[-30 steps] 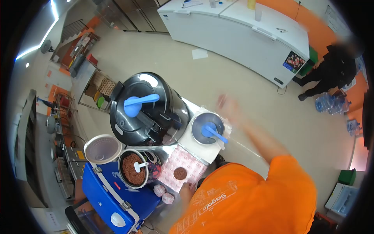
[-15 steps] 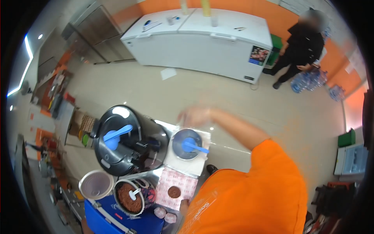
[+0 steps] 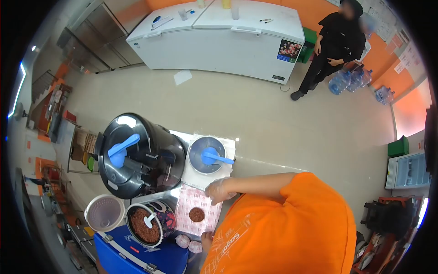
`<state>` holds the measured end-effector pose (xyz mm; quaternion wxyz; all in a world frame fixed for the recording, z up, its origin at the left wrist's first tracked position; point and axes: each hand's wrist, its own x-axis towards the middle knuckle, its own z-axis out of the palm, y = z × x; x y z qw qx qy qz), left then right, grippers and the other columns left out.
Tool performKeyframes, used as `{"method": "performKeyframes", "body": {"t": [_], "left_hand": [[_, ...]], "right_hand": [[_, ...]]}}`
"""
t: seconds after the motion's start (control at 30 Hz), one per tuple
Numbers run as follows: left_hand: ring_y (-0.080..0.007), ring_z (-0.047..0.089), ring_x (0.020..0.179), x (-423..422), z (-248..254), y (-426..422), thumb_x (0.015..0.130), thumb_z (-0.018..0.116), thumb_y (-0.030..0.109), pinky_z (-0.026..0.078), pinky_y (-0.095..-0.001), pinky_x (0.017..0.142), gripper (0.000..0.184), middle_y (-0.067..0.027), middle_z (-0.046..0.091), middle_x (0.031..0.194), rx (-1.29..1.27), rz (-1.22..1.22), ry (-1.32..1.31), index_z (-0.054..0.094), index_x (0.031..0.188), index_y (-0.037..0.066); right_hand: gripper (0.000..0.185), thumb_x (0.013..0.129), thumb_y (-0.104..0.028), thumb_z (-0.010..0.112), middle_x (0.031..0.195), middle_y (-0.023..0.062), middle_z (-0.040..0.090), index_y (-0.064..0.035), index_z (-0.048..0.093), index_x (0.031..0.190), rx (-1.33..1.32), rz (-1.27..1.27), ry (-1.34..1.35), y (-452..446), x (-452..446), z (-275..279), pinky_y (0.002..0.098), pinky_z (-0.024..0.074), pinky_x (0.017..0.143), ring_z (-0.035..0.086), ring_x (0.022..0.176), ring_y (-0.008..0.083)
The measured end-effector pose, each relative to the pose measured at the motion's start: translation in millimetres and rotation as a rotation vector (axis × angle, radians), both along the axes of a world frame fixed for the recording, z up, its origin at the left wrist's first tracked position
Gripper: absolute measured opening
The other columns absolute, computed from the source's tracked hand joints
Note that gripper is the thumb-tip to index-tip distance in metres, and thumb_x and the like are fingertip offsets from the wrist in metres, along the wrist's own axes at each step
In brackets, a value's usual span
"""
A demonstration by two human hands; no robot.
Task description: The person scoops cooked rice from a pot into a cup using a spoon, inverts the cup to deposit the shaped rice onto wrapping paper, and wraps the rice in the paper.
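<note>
Pink printed paper point(image 3: 186, 206) lies on the metal table with a round brown portion point(image 3: 196, 214) on it. My right hand point(image 3: 218, 191), in a clear plastic glove, is over the paper's upper right corner; its fingers are bent, and whether they pinch anything is unclear. At the lower right edge of the paper my left hand point(image 3: 207, 238) shows only in part, the rest hidden by the orange shirt. Above the paper, a metal bowl point(image 3: 196, 153) holds a blue scoop point(image 3: 209, 155). To the left stands a pot of brown food point(image 3: 145, 227) with a white scoop point(image 3: 149, 220).
A large black cooker point(image 3: 166, 160) stands at the left with another blue scoop point(image 3: 117, 157) on its lid. Two wrapped balls point(image 3: 189, 244) sit beside a blue cooler box point(image 3: 116, 255) and a pale basket point(image 3: 105, 213). A person in black point(image 3: 340, 39) stands near the white freezer point(image 3: 214, 48).
My right hand has come down from beyond the bowl to the paper's upper right corner. The head view has shifted. The person in black has changed stance.
</note>
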<state>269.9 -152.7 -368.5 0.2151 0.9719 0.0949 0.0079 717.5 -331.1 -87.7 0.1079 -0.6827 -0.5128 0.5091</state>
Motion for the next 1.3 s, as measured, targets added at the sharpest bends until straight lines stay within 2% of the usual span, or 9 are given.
{"method": "performKeyframes", "body": {"t": [0.13,0.23,0.37,0.67,0.73,0.83,0.9,0.97,1.3], "left_hand": [[-0.0348,0.067,0.085,38,90,-47,0.088,0.073,0.016,0.055,-0.0447,0.072,0.013,-0.0120,0.069,0.087,-0.037,0.318,-0.008,0.078,0.090,0.004],[-0.0361,0.066,0.085,40,92,-42,0.089,0.072,0.015,0.054,-0.0463,0.072,0.014,-0.0139,0.069,0.089,0.026,0.276,0.055,0.078,0.091,0.003],[-0.0387,0.065,0.084,39,93,-39,0.090,0.071,0.015,0.052,-0.0494,0.075,0.015,-0.0169,0.069,0.087,-0.060,0.310,-0.005,0.075,0.086,0.001],[-0.0430,0.064,0.079,27,64,-25,0.088,0.075,0.016,0.050,-0.0541,0.071,0.019,-0.0216,0.068,0.081,-0.175,0.402,-0.024,0.070,0.077,0.001],[-0.0427,0.064,0.079,28,52,-25,0.090,0.073,0.022,0.051,-0.0545,0.072,0.024,-0.0219,0.068,0.080,-0.129,0.427,0.038,0.071,0.078,0.002],[-0.0408,0.066,0.079,32,77,-27,0.089,0.076,0.028,0.051,-0.0533,0.072,0.025,-0.0188,0.069,0.082,-0.104,0.471,0.050,0.073,0.080,0.004],[-0.0359,0.066,0.077,23,79,-25,0.087,0.078,0.028,0.053,-0.0488,0.070,0.025,-0.0152,0.067,0.089,-0.080,0.476,-0.065,0.072,0.084,0.005],[-0.0325,0.069,0.085,17,95,-28,0.084,0.078,0.024,0.056,-0.0443,0.074,0.019,-0.0114,0.067,0.092,-0.176,0.587,-0.004,0.072,0.090,0.008],[-0.0300,0.070,0.083,-10,82,-48,0.081,0.080,0.006,0.056,-0.0417,0.073,0.020,-0.0118,0.067,0.095,-0.569,0.828,-0.187,0.069,0.097,0.003]], "right_hand": [[0.041,0.083,-0.035,0.068,0.097,0.0222,0.076,0.0017,0.076,0.098,0.164,-0.223,-0.056,6,-38,-47,0.0488,0.0564,0.085,0.072,0.094,0.0387],[0.058,0.088,-0.040,0.067,0.125,0.0237,0.070,-0.0003,0.067,0.130,0.025,-0.085,-0.043,16,-65,-43,0.0453,0.0528,0.100,0.068,0.115,0.0379],[0.036,0.083,-0.029,0.067,0.091,0.0243,0.076,0.0038,0.078,0.092,0.052,-0.015,-0.132,28,-109,-77,0.0475,0.0581,0.078,0.074,0.085,0.0382],[0.023,0.069,-0.005,0.082,0.098,0.0244,0.077,0.0003,0.081,0.091,-0.122,0.085,-0.378,50,-148,-78,0.0450,0.0617,0.077,0.077,0.094,0.0336],[0.019,0.073,-0.009,0.078,0.099,0.0226,0.078,-0.0019,0.082,0.090,-0.172,0.113,-0.358,55,-143,-106,0.0459,0.0612,0.077,0.077,0.095,0.0320],[0.025,0.087,-0.020,0.069,0.084,0.0222,0.077,0.0029,0.077,0.083,-0.441,-0.085,-0.228,68,-146,-76,0.0462,0.0619,0.079,0.078,0.083,0.0312],[0.050,0.092,-0.033,0.068,0.124,0.0232,0.071,-0.0019,0.065,0.131,-0.242,0.063,-0.348,63,-145,-131,0.0437,0.0563,0.099,0.072,0.110,0.0349],[0.053,0.090,-0.036,0.072,0.126,0.0230,0.071,-0.0025,0.067,0.130,-0.140,0.031,-0.386,65,-153,-119,0.0439,0.0520,0.105,0.066,0.121,0.0364],[0.031,0.088,-0.024,0.078,0.099,0.0147,0.075,-0.0076,0.075,0.113,0.011,0.129,-0.263,70,-219,-149,0.0418,0.0560,0.093,0.072,0.098,0.0317]]}}
